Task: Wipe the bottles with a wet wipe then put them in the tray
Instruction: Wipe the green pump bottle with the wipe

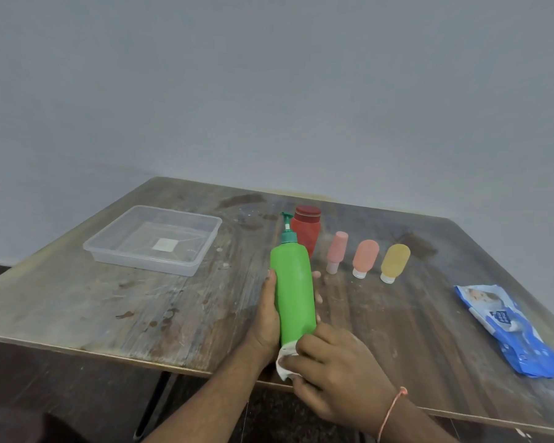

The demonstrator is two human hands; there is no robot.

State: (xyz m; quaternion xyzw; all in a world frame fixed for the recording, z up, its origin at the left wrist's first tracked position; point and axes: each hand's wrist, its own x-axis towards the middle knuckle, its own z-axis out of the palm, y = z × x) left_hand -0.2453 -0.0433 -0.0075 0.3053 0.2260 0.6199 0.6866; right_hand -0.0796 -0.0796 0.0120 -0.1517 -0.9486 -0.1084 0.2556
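green pump bottle [293, 289] held in left hand [266, 318] grip; right hand [330, 372] pinches wet wipe [285, 362] at base: rotate bottle, wiping upward evenly.

Bare bench [77, 298] btwn green bottle [293, 289] & tray [154, 239]: wide lane leftwards, nothing standing in it. Tray holds no bottles, open from above. Red jar [307, 230] just behind green bottle's pump. To the right, 3 small tubes in a row: pink [335, 252], orange [364, 258], yellow [394, 263], narrow gaps btwn them. Wipes pack [509, 330] lies at right edge, well apart from tubes.
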